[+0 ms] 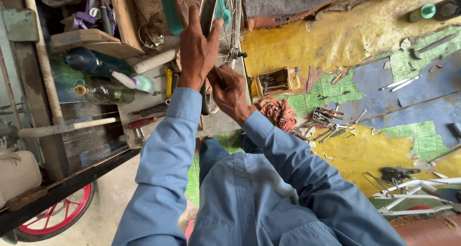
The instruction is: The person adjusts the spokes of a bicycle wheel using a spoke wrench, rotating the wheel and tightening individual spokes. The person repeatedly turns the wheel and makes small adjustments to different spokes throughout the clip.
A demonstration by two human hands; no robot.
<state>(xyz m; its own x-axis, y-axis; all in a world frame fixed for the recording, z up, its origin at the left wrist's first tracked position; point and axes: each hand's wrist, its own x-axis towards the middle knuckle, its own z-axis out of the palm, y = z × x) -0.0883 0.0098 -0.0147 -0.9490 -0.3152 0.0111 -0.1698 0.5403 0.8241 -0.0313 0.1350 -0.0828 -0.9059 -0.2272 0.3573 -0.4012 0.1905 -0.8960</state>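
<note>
1. Head view, hidden parts: the bicycle wheel (224,15) stands on edge and runs out of the picture at the top, so only its lower arc of rim, tyre and spokes shows. Its lowest part is covered by the two hands. Whatever the right hand (229,90) may hold is too hidden to make out.
2. The white bicycle frame (417,198) at lower right is cut off by the picture's edge, and the red wheel (57,215) at lower left shows only in part beneath the cart.
3. Head view, hands: the left hand (198,49) reaches up with a straight wrist, its fingers (193,16) stretched along the tyre and the thumb pressing the rim, gripping the wheel from the side.
4. The right hand sits just below the left one, touching it, wrist bent, fingers curled shut against the rim; I cannot tell whether they pinch a tool or the tyre itself. Both arms wear blue sleeves.
5. Head view, containers: a small yellow tray (275,81) lies on the painted floor (345,39) just right of the wheel, holding small dark metal parts.
6. On the worktop (144,106) left of the hands lie a clear glass bottle (103,93), a dark bottle (89,61) and several screwdrivers (149,110).
7. A red rag (278,113) lies beside loose spanners (329,123).
</note>
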